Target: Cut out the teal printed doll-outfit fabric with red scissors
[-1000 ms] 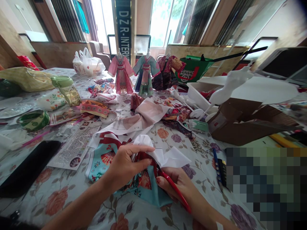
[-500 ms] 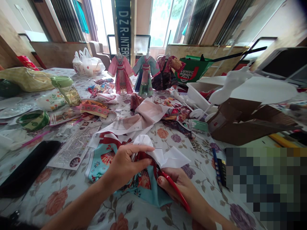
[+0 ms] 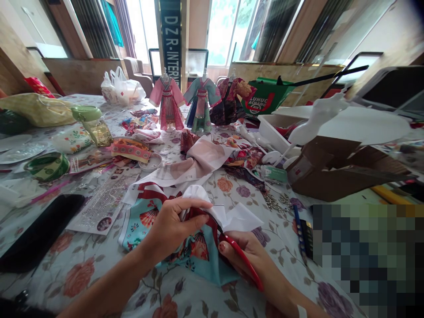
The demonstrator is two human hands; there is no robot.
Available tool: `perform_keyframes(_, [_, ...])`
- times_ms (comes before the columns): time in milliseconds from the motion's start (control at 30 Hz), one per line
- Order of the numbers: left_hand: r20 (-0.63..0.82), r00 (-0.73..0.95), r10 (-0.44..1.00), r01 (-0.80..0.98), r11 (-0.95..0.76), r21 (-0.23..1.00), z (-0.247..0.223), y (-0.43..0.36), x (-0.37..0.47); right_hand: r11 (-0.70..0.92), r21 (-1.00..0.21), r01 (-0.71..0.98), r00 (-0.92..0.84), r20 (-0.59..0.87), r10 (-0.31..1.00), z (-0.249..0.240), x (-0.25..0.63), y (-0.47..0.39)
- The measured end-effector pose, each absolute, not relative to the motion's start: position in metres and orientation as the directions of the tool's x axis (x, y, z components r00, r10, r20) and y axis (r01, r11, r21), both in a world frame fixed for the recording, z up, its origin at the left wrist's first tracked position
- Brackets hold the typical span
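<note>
Printed fabric (image 3: 215, 260), light blue with dark red bands, fan motifs and white margins, lies bunched on the table in front of me. My left hand (image 3: 180, 223) pinches a fold of it between thumb and fingers, near the white edge. Red-handled scissors (image 3: 243, 260) are gripped in my right hand (image 3: 247, 251). Their dark blades point up and left, at the fabric's border between the red band and the white margin. How far the blades are parted is hard to see. Part of the cloth is hidden under my left hand.
A black pouch-like item (image 3: 41, 232) and a sheet of stick-on gems (image 3: 99, 207) lie left. Pale pink fabric (image 3: 205, 154) sits beyond. Small dressed forms (image 3: 166, 104) stand at the back. A cardboard box (image 3: 338, 168) and blue pen (image 3: 298, 227) are right.
The scissors and my right hand have shifted slightly, with the handles a little closer together. My left hand keeps nearly the same hold on the fabric.
</note>
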State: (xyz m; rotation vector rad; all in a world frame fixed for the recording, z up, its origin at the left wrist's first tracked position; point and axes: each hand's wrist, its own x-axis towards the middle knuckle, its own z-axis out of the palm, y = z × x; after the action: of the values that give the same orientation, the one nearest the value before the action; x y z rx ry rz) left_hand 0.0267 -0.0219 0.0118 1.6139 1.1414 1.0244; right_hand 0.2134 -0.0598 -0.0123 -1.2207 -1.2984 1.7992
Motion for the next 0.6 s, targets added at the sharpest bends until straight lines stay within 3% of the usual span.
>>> perform_keyframes(600, [0.136, 0.231, 0.963, 0.252, -0.194, 0.948, 0.0113, -0.0222, 0.0266, -0.219, -0.968, 0.125, -0.428, -0.252, 0.868, -0.0139, 0.2164, -0.0570])
